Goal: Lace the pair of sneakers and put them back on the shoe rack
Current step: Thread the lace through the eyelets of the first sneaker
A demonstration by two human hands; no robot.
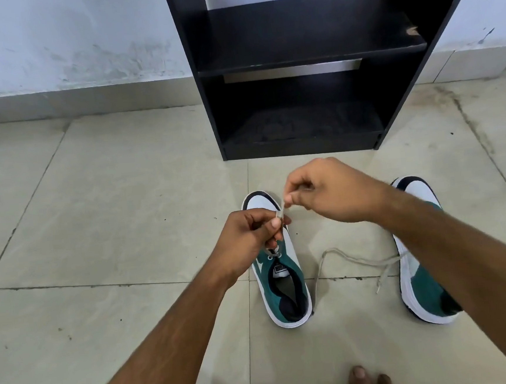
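Observation:
Two green and white sneakers stand on the tiled floor with toes toward the rack. Over the left sneaker my left hand and my right hand both pinch its white lace, which runs taut between their fingertips above the eyelets. The right sneaker lies partly under my right forearm, and its loose lace trails across the floor to the left. The black shoe rack stands against the wall just beyond the shoes, with nothing on its shelves.
Beige floor tiles spread out left of the shoes. A white scuffed wall rises behind the rack. Toes of a bare foot show at the bottom edge.

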